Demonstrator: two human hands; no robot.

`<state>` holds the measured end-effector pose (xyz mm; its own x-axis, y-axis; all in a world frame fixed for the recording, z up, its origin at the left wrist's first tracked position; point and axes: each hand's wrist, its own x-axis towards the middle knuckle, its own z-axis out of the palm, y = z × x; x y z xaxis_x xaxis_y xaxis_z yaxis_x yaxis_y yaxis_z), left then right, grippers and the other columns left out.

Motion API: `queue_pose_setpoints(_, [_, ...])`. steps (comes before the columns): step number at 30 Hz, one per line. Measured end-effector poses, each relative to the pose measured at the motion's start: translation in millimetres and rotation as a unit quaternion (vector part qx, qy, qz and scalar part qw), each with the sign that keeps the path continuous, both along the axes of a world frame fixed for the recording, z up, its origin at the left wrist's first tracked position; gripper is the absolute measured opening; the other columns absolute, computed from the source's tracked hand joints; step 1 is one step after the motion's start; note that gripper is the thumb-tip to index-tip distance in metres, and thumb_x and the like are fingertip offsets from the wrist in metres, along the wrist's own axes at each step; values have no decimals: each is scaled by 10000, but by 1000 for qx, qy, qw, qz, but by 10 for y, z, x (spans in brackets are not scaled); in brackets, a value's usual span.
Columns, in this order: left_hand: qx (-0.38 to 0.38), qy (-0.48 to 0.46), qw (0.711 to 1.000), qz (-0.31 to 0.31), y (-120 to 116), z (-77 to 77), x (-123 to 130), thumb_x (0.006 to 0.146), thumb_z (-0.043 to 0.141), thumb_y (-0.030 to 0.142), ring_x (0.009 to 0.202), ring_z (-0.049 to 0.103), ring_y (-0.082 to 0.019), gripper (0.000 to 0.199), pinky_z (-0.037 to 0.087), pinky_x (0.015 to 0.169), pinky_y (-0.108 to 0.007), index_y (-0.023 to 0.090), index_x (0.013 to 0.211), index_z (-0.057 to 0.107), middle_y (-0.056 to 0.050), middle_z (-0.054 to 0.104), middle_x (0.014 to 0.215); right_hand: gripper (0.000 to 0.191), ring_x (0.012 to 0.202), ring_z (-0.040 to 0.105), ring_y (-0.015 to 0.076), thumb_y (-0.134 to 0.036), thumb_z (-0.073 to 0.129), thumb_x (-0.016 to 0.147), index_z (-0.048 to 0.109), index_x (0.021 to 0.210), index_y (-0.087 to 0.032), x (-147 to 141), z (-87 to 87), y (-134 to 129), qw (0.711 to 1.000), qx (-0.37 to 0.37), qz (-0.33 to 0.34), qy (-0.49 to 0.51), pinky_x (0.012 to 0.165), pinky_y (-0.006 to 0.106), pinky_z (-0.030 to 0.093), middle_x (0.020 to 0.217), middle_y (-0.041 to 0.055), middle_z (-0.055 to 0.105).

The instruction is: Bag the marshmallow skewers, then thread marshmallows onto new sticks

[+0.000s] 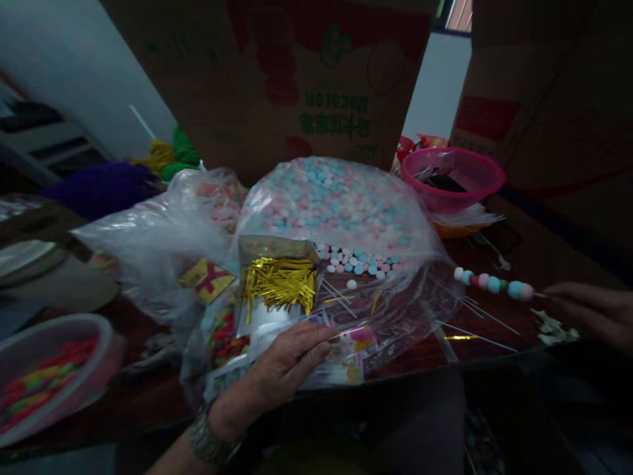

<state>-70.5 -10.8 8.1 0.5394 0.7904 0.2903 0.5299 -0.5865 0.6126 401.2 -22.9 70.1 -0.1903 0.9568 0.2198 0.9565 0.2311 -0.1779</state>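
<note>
My left hand (284, 363), with a watch at the wrist, pinches a small clear printed plastic bag (359, 338) between thumb and fingers at the table's front edge. More printed bags lie beneath it. At the right, my right hand (588, 310) grips the stick of a candy skewer (494, 284), threaded with pink, blue, white and darker round pieces; part of that hand is blurred and dark. Just beyond my left hand lie gold twist ties (281, 280) in an open pack. A large clear bag of pastel candies (336, 198) spreads behind them.
A tub of colourful candies (93, 330) stands at the left. Thin white sticks (479, 335) lie on the right of the table. A pink basket (452, 198) sits at the back right, and a large cardboard box (306, 79) rises behind everything.
</note>
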Motion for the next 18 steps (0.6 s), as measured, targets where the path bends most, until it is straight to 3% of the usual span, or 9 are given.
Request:
queue_pose_setpoints(3, [-3,-14,1000,-18,-14,37,7,905,404,293,927,597,-159,315,477,844,-272,191,1122,608,-58,673,1006,230,761,673,166,-324,487,845,589,1051,-338,-446,-14,-272,992,62,97,58,614,198,525,927,21,703])
queue_pose_setpoints(6, [-7,-23,999,-26,-41,65,-4,904,408,286,936,586,-165,310,466,854,-288,190,1127,600,-62,664,1015,282,772,665,156,-236,440,853,532,1101,-332,-980,21,-363,973,99,195,72,644,203,540,898,5,696])
queue_pose_setpoints(9, [-8,-30,999,-25,-75,70,-51,906,408,273,965,576,-169,306,450,875,-297,192,1142,585,-63,654,1043,310,726,661,150,-172,427,837,520,1099,-310,-1313,107,-295,957,109,262,65,591,199,539,823,-4,695])
queue_pose_setpoints(12, [-15,-22,999,-36,-99,84,-96,905,416,258,980,571,-164,293,433,896,-296,202,1136,588,-55,651,1060,285,693,660,152,-159,441,828,537,1061,-294,-1390,145,-225,948,125,288,52,566,204,533,787,-6,694])
queue_pose_setpoints(16, [-61,-11,996,-68,-99,155,-115,904,421,251,966,581,-152,293,431,890,-270,193,1130,598,-48,659,1051,313,748,661,156,-167,448,828,536,1093,-310,-1239,50,-249,948,100,298,54,622,221,537,844,-4,696])
queue_pose_setpoints(18, [-84,-19,993,-81,-92,190,-119,908,410,260,960,584,-150,300,436,880,-257,188,1127,602,-47,663,1043,281,761,662,161,-230,462,833,558,1071,-343,-1132,-13,-286,963,96,244,62,654,238,541,855,-18,697])
